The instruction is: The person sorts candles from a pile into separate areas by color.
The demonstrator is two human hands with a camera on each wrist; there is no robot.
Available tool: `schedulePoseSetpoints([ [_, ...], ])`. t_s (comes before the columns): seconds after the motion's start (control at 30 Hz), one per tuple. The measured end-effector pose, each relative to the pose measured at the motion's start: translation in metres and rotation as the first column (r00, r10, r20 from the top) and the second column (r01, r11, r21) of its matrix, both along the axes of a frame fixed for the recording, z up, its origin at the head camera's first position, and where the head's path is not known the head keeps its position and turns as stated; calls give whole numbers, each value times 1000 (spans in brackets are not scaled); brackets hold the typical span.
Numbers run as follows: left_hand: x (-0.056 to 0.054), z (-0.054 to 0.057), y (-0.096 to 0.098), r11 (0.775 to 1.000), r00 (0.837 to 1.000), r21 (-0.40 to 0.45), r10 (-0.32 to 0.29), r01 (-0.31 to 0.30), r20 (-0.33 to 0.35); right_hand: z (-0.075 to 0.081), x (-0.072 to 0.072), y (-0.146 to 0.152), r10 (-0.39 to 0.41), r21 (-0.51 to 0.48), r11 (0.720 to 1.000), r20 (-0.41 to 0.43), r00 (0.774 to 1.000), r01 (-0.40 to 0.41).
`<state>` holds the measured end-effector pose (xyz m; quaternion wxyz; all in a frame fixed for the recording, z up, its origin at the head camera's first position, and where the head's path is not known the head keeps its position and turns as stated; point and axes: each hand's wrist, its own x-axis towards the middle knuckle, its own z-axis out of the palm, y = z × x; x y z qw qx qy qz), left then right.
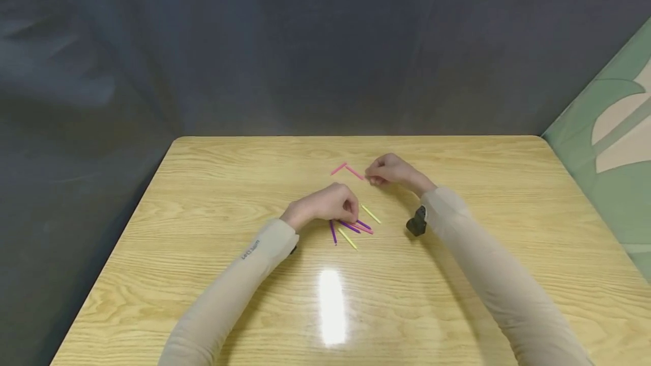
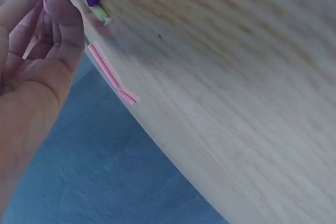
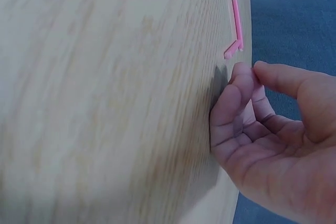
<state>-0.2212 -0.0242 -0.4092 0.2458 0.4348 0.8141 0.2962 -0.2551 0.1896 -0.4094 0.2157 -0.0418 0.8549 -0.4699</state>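
Two thin, straight pink sticks of plastic-looking material (image 1: 354, 172) are laid on the pale wood-grain tabletop (image 1: 407, 309) as an open angle, its corner pointed to twelve o'clock and its legs set toward eight and four. At about six o'clock from them, a loose fan of similar sticks is spread: straight purple sticks (image 1: 333, 232), slender yellow sticks (image 1: 348, 238) and a further pink stick (image 1: 367, 232), some of them closely bunched. The left hand (image 1: 328, 202) is placed at the fan's ten-to-eleven o'clock side, thumb and fingertips drawn narrow and lowered to the sticks; whether one is gripped cannot be told, as the contact is hidden. The right hand (image 1: 391, 169) is held just beside the free end of the four o'clock leg, its fingers loosely curled, the thumb tip close to them; no stick is seen in it. The sticks are judged very light, fairly stiff and easily skidded on the smooth surface. They are best pinched gently across the middle, so that neighbours are not nudged.
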Motion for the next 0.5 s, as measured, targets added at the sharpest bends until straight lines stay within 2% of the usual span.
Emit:
schedulePoseSetpoints([
  [0.23,-2,-3,2,999,997,-29,-35,33,-64,1,2,7,5,-116,993,36,999,-1],
  [0.5,-1,-2,1,998,995,-41,-53,50,-83,-3,4,13,16,-202,979,65,998,-2],
])
